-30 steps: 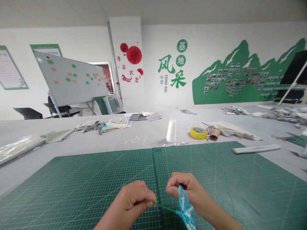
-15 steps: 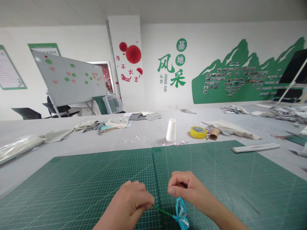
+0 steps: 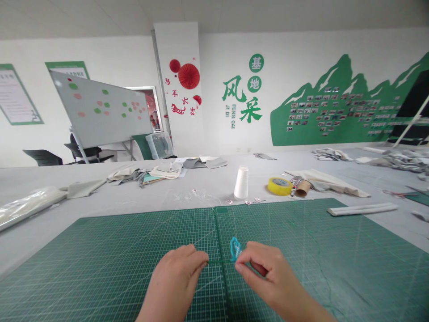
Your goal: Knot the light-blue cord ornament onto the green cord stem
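Observation:
Between the thumb and fingertips of my left hand (image 3: 179,279) is the end of a thin green stem (image 3: 219,262). The stem runs to the right, to a bright blue looped piece (image 3: 235,248) with silvery bits inside its loop. My right hand (image 3: 263,270) pinches this blue piece near its base, and my fingers hide part of it. Both hands are just over the green cutting mat (image 3: 140,250), close to the seam at its middle.
A white cone of thread (image 3: 241,182) stands behind the mat. Right of it are a yellow tape roll (image 3: 279,186), a brown cardboard tube (image 3: 302,188) and cloth pieces (image 3: 330,181). A rolled pale strip (image 3: 362,209) lies across the mat's right back edge.
My right hand has come down and taken hold of the blue piece, which has swung up from hanging low. My left hand has shifted slightly up and left, still pinching the stem.

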Available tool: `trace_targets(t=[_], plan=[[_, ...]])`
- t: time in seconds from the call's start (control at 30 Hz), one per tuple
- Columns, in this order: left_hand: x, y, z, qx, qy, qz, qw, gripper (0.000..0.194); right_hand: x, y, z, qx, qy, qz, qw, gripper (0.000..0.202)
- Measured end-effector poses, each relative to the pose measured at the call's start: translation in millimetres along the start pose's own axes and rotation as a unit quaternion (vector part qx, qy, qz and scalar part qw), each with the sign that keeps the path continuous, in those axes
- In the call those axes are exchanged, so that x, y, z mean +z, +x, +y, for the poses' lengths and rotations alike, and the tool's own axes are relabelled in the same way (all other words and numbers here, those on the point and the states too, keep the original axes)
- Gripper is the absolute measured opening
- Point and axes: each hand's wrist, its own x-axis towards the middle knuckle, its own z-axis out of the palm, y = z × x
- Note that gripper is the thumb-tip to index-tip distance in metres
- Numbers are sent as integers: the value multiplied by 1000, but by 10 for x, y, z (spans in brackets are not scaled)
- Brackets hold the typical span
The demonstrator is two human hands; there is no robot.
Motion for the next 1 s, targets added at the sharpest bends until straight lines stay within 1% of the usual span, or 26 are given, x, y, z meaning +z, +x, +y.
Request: trace_targets(t=[0.1, 0.17, 0.27, 0.33, 0.4, 0.5, 0.67, 0.83, 1.0], plan=[[28, -22, -19, -37, -54, 37, 997, 27, 37, -25, -49, -54, -33, 3, 998, 18], [42, -21, -24, -58, -97, 47, 993, 26, 71, -37, -49, -71, -43, 1, 997, 18], [47, -3, -27, -87, -171, 47, 980, 25, 116, -45, -19, -67, -44, -2, 997, 18], [43, 14, -29, -101, -226, 46, 968, 24, 134, -44, 1, -54, -42, 8, 998, 19], [40, 29, -34, -113, -273, 39, 955, 23, 145, -43, 14, -43, -33, 26, 998, 21], [53, 51, -46, -135, -320, 15, 938, 24, 155, -45, 30, -37, -15, 49, 998, 21], [91, 77, -62, -148, -385, -7, 911, 29, 169, -60, 87, -69, -32, 80, 994, 25], [56, 92, -27, -143, -421, -34, 895, 29, 187, -76, 140, -118, -79, 71, 987, 35], [46, 99, 4, -162, -445, -73, 878, 34, 224, -87, 154, -153, -124, 66, 978, 40]])
